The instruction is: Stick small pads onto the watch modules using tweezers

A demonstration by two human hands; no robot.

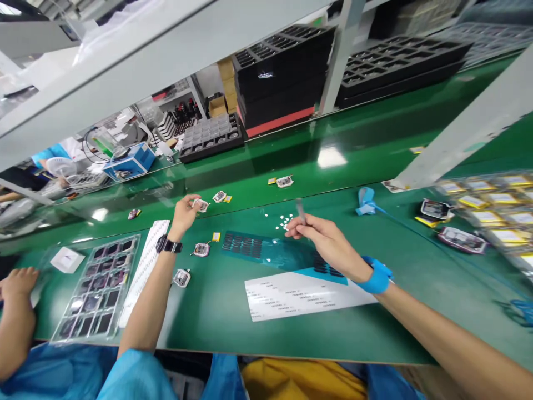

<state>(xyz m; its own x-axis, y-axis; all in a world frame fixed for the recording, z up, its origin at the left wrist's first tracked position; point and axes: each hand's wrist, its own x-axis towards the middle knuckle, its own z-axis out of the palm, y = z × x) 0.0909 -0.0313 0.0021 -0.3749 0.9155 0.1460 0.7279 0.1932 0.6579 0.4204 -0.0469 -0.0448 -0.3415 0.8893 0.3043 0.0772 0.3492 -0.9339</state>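
My left hand (186, 214), with a dark watch on its wrist, pinches a small pale device part (200, 205) over the green belt's near edge. Another part with a yellow battery (219, 196) lies just right of it. My right hand (312, 230), wearing a blue wrist strap (377, 276), is closed on a grey metal tool (300, 211) that points up. Small white pieces (284, 223) are scattered beside its fingertips. Below lies a translucent teal sheet (287, 254) with black strips, partly over a white printed sheet (291, 297). Two more device parts (202, 249) (182, 278) rest near my left forearm.
A clear tray (97, 289) of dark screens and a white box (67, 259) stand at left, near a co-worker's hand (19, 280). At right are a tray of yellow batteries (499, 208) and a slanting white post (458, 128). Black trays (287, 83) are stacked behind the belt.
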